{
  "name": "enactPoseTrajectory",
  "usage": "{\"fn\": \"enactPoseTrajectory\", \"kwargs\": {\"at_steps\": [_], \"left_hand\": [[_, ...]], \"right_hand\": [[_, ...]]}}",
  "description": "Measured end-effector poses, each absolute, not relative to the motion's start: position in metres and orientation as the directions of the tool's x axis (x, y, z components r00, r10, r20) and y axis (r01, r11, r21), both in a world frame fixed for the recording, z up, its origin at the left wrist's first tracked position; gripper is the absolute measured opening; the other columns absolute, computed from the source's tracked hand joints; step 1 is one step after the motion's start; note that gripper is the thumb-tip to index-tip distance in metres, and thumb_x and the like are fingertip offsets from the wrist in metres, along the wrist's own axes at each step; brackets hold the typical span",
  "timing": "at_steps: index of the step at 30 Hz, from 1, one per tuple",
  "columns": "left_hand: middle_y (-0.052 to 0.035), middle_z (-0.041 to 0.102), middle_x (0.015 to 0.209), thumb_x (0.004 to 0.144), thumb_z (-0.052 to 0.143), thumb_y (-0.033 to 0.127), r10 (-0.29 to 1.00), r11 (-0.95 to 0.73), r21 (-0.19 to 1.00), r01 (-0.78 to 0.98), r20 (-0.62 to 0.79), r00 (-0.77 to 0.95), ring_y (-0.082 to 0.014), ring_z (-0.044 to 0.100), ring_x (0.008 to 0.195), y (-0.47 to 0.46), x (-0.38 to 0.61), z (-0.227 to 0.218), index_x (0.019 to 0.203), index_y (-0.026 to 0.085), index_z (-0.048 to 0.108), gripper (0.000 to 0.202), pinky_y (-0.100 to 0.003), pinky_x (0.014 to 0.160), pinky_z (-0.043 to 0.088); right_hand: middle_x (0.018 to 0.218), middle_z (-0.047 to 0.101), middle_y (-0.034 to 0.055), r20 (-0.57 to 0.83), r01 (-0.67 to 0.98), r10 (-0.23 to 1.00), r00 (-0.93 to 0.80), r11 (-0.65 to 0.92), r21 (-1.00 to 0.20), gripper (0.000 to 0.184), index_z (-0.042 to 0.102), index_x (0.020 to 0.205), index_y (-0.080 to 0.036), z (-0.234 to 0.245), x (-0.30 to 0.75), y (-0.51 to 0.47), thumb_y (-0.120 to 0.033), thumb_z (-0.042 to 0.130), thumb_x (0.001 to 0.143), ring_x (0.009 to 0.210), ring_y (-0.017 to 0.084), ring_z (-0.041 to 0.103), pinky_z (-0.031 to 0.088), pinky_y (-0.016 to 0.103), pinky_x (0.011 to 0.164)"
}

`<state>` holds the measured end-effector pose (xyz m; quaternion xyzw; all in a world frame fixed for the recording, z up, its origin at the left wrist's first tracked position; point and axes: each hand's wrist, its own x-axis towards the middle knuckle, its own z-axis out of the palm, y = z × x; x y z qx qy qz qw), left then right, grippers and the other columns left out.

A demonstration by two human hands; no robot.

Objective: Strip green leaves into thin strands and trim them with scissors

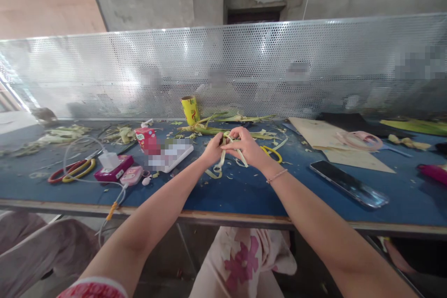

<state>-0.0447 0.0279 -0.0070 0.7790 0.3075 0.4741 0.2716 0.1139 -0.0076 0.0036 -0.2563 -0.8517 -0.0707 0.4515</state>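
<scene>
Both hands meet over the middle of the blue table (244,191). My left hand (212,150) and my right hand (245,145) pinch pale green leaf strips (220,164), whose loose ends hang down to the table. A pile of long green leaves (223,126) lies just behind the hands. Yellow-handled scissors (273,152) rest right of my right hand. A thin bracelet circles my right wrist.
A dark phone (348,183) lies at the right. Brown paper sheets (324,138) and a pink ring (359,139) sit behind it. Left are a red carton (145,138), pink devices (115,169) with a white cable, more scissors (71,170), a yellow cup (190,110). A perforated metal screen (244,65) backs the table.
</scene>
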Motion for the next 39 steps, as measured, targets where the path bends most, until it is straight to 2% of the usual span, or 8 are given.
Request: {"fn": "enactPoseTrajectory", "kwargs": {"at_steps": [3,6,9,15,23,27,33,39], "left_hand": [[0.0032,0.043,0.063,0.076,0.055,0.032,0.758,-0.648,0.718,0.256,0.573,0.312,-0.0086,0.038,0.06,0.024,-0.045,-0.004,0.069,0.017,0.039,0.023,-0.022,0.056,0.032],[0.003,0.04,0.061,0.083,0.049,0.039,0.765,-0.644,0.704,0.301,0.582,0.275,-0.0093,0.038,0.058,0.019,-0.045,0.0,0.071,0.017,0.043,0.026,-0.024,0.055,0.032],[0.0023,0.04,0.062,0.083,0.049,0.045,0.739,-0.673,0.678,0.295,0.608,0.289,-0.0097,0.038,0.059,0.016,-0.045,0.002,0.074,0.017,0.045,0.03,-0.024,0.056,0.032],[0.003,0.039,0.062,0.084,0.047,0.043,0.742,-0.668,0.685,0.292,0.584,0.328,-0.0092,0.035,0.059,0.016,-0.045,0.001,0.077,0.016,0.047,0.028,-0.023,0.055,0.031],[-0.0001,0.05,0.066,0.083,0.045,0.048,0.732,-0.672,0.678,0.298,0.544,0.41,-0.0115,0.045,0.064,0.014,-0.046,0.0,0.082,0.015,0.054,0.034,-0.024,0.059,0.036],[0.0024,0.043,0.058,0.082,0.047,0.047,0.748,-0.641,0.69,0.335,0.464,0.475,-0.0091,0.04,0.056,0.01,-0.044,0.002,0.071,0.015,0.051,0.034,-0.023,0.052,0.033],[0.0022,0.045,0.059,0.08,0.052,0.037,0.728,-0.67,0.661,0.339,0.492,0.478,-0.0086,0.04,0.056,0.011,-0.042,0.002,0.067,0.016,0.048,0.025,-0.022,0.053,0.035],[0.0013,0.048,0.062,0.08,0.052,0.043,0.734,-0.655,0.684,0.321,0.475,0.485,-0.0093,0.043,0.058,0.012,-0.042,0.001,0.074,0.014,0.053,0.03,-0.023,0.054,0.035]], "right_hand": [[0.104,0.048,0.0067,0.801,0.468,0.381,-0.462,0.872,-0.145,0.028,0.064,0.104,-0.028,0.005,0.115,-0.007,-0.017,0.057,0.079,0.098,0.021,0.046,0.042,0.041,0.09],[0.106,0.052,0.0088,0.814,0.416,0.475,-0.335,0.85,-0.325,0.046,0.05,0.119,-0.024,0.004,0.116,-0.005,-0.009,0.049,0.076,0.094,0.02,0.052,0.047,0.038,0.084],[0.103,0.058,0.0096,0.789,0.402,0.567,-0.239,0.797,-0.451,0.045,0.049,0.117,-0.021,0.004,0.117,-0.004,-0.007,0.044,0.075,0.09,0.02,0.058,0.05,0.036,0.078],[0.124,0.056,0.0077,0.767,0.396,0.594,-0.245,0.783,-0.48,0.038,0.058,0.111,-0.023,0.007,0.116,-0.007,-0.01,0.041,0.079,0.109,0.022,0.056,0.047,0.04,0.09],[0.128,0.055,0.0042,0.702,0.101,0.647,-0.298,0.753,-0.651,0.06,0.043,0.132,-0.028,0.01,0.115,-0.01,-0.009,0.045,0.074,0.124,0.021,0.046,0.035,0.044,0.105],[0.128,0.055,0.004,0.677,0.124,0.633,-0.376,0.758,-0.64,0.051,0.054,0.123,-0.026,0.013,0.118,-0.015,-0.012,0.047,0.074,0.121,0.022,0.047,0.034,0.043,0.105],[0.114,0.063,0.004,0.611,0.25,0.68,-0.405,0.725,-0.641,0.041,0.06,0.116,-0.027,0.013,0.116,-0.019,-0.018,0.048,0.079,0.115,0.022,0.051,0.035,0.044,0.103],[0.108,0.064,0.0042,0.573,0.134,0.753,-0.323,0.636,-0.76,0.039,0.063,0.11,-0.027,0.016,0.114,-0.018,-0.019,0.049,0.074,0.105,0.022,0.056,0.043,0.04,0.092]]}}
